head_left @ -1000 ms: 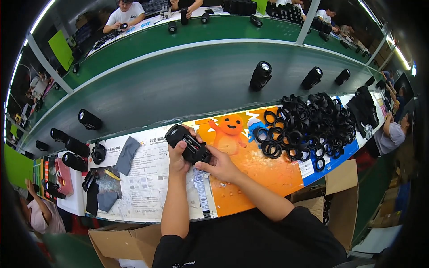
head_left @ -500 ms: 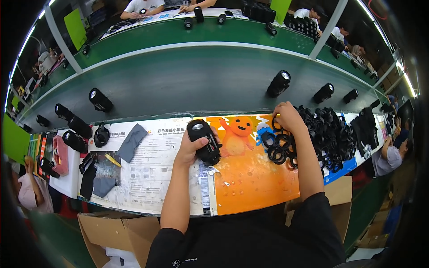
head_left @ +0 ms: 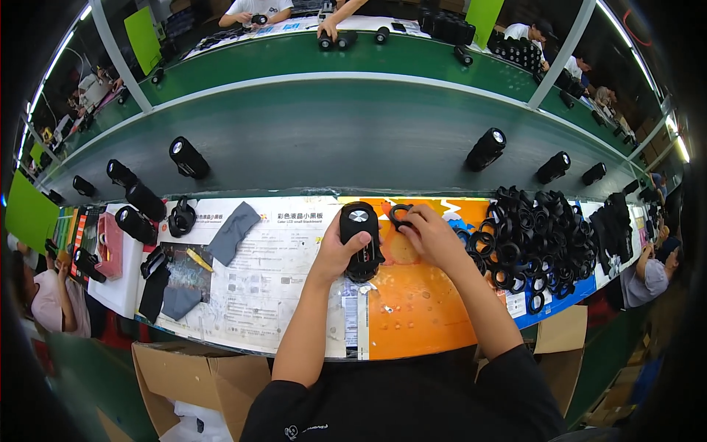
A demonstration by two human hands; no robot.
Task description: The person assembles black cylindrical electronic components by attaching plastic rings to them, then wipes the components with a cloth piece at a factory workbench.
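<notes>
My left hand (head_left: 337, 254) is wrapped round a black cylindrical speaker (head_left: 361, 247), its silvery round end facing up, above the seam between the white sheet and the orange sheet. Just right of it, my right hand (head_left: 427, 232) pinches a black ring (head_left: 398, 214) between thumb and fingers. The ring is close to the speaker's upper end but apart from it. A large heap of similar black rings (head_left: 541, 239) lies to the right of my right forearm, with several loose ones at its near left edge.
Several black speakers (head_left: 189, 158) stand on the green conveyor (head_left: 331, 140) beyond the bench. Grey cloths (head_left: 234, 233), a yellow cutter (head_left: 198, 259) and a pink bin (head_left: 110, 246) lie to the left. An open cardboard box (head_left: 199, 376) sits below the bench. Other people work across and at both sides.
My right hand has left the ring heap and moved left, carrying one black ring to beside the speaker. The speaker stays in my left hand. Across the conveyor, another person's hand now reaches toward speakers.
</notes>
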